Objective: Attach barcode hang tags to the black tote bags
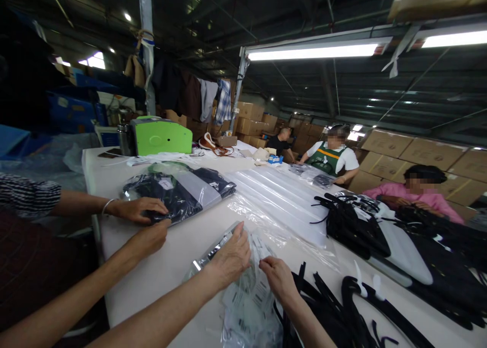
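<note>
My left hand [233, 255] is closed on the upper part of a bundle of clear plastic bags with printed labels [249, 307], fingers bent over it. At the bundle's right edge, my right hand [280, 281] pinches the plastic between thumb and fingers. A shiny, silvery clear packet [215, 250] lies beneath and left of my left hand. Black straps [323, 307] lie close to my right forearm. Further left, a co-worker's two hands [140, 211] rest at the edge of a dark garment in a clear bag [182, 193].
Flat clear plastic bags [277, 201] spread over the white table [129, 282]. Black garments with straps [384, 236] are piled at the right. A green machine [163, 137] stands at the back left. Several co-workers are around the table, one wearing a green apron [323, 158]. Cardboard boxes [395, 145] are stacked behind.
</note>
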`<state>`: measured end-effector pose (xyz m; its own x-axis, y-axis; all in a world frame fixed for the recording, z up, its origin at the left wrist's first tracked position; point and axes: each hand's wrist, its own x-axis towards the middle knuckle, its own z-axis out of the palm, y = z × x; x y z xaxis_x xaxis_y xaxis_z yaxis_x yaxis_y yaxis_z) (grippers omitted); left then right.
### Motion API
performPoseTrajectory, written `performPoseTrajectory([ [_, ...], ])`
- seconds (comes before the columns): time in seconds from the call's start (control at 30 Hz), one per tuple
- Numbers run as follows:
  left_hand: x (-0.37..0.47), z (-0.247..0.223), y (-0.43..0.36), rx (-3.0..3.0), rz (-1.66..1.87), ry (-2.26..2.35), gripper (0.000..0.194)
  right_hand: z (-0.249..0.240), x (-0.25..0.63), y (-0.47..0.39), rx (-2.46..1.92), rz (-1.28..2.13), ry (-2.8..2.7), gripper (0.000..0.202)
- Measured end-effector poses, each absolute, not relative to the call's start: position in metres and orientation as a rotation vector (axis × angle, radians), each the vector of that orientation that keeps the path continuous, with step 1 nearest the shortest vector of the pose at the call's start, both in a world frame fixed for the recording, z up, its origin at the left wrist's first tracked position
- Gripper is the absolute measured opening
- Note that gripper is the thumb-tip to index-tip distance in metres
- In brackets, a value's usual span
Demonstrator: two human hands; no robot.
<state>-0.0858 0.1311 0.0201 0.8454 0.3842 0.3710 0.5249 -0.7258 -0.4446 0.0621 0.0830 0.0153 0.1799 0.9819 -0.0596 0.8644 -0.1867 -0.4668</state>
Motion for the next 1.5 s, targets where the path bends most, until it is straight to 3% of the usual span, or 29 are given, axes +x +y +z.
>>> performPoseTrajectory([
  [0.1,-0.09,0.023,0.139,-2.531,-0.219,-0.55,0.01,0.011,0.068,0.086,-2.089,0.606,-1.643,0.028],
  [0.73,-0.116,0.015,0.162,-2.56,-0.286,-0.541,0.016,-0.002,0.096,0.076,-2.206,0.539,-1.378,0.021],
  [0.97,-0.104,0.023,0.154,-2.58,-0.25,-0.591,0.016,0.024,0.094,0.059,-1.93,0.849,-1.233,0.016],
  [1.17,-0.087,0.024,0.151,-2.662,-0.168,-0.612,0.012,0.05,0.09,0.041,-1.572,1.128,-1.166,0.026],
  [1.5,-0.064,0.038,0.134,-2.651,-0.126,-0.584,0.012,0.037,0.103,0.023,-1.779,0.837,-1.188,0.012],
])
